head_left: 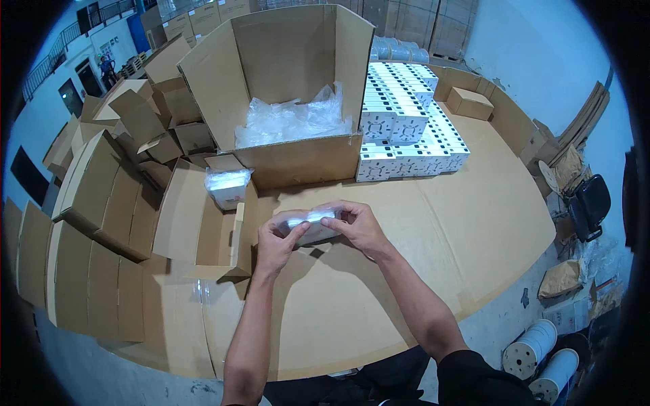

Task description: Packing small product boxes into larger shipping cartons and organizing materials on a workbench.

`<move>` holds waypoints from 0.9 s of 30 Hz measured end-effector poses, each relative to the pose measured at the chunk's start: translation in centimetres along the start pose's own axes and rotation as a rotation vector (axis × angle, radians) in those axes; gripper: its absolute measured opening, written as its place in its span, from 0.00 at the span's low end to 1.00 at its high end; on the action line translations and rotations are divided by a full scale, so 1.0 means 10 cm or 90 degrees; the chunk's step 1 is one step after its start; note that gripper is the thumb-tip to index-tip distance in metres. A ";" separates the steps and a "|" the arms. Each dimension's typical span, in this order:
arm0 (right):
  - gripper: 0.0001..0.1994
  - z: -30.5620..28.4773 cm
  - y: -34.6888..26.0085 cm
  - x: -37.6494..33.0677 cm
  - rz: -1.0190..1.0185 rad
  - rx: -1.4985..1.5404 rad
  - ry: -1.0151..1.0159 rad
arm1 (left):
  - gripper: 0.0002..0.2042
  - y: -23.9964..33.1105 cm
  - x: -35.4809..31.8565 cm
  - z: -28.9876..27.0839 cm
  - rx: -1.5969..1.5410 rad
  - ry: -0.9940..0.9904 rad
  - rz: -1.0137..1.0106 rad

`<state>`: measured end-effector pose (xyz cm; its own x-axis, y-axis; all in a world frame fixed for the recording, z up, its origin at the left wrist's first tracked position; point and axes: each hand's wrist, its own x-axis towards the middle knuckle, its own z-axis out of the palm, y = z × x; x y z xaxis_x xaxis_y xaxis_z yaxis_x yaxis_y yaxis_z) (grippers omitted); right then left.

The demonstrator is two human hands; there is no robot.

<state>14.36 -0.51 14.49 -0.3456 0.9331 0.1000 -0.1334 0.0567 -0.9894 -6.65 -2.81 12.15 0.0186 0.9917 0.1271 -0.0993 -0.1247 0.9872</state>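
Observation:
Between my two hands, just above the cardboard-covered table, is a small white box [317,233] in clear plastic wrap. My left hand [275,240] grips its left end, thumb on the near top edge. On its right end, my right hand [357,227] is closed the same way, fingers curled behind. An open carton [215,243] stands by my left hand, with wrapped white boxes [229,188] at its far end. Behind my hands, a large open carton [291,166] holds crumpled clear plastic bags [294,120].
Stacked white printed boxes [399,145] stand at the far right of the large carton. Brown cartons [101,196] crowd the left side. A small brown box [470,105] sits at the back right. Cable reels [531,348] and a black chair [589,206] are on the floor to the right.

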 end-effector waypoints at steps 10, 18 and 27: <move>0.02 -0.09 0.10 0.06 -0.068 -0.021 -0.014 | 0.05 0.10 -0.03 0.01 -0.026 0.074 -0.008; 0.10 -0.03 0.17 0.09 -0.102 0.049 0.006 | 0.11 -0.09 0.02 0.12 -0.093 0.186 0.012; 0.08 -0.03 -0.01 0.01 -0.181 0.139 -0.002 | 0.12 -0.10 0.01 0.12 -0.124 0.190 0.001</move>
<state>14.57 -0.29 14.56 -0.2697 0.8895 0.3689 -0.4195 0.2363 -0.8764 -5.33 -2.67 11.32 -0.2698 0.9606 0.0668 -0.2870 -0.1465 0.9467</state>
